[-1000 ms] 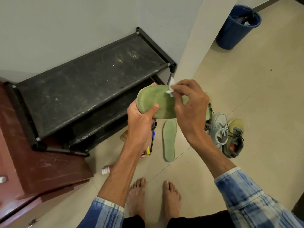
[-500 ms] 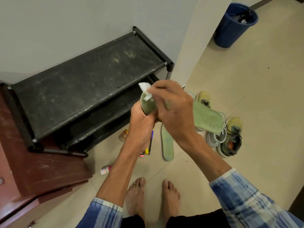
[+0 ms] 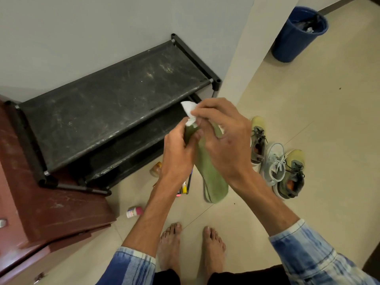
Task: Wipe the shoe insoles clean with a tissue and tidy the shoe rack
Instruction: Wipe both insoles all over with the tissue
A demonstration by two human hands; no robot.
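Left hand grips insole at its top end, in front of the rack; the rest hangs down. Right hand fingers pinch tissue against that end. Best: firm left grip, drag tissue down full length, even pressure, refold when dirty.

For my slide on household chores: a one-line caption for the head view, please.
Left hand grips a green insole while the right hand pinches a white tissue at its upper end.
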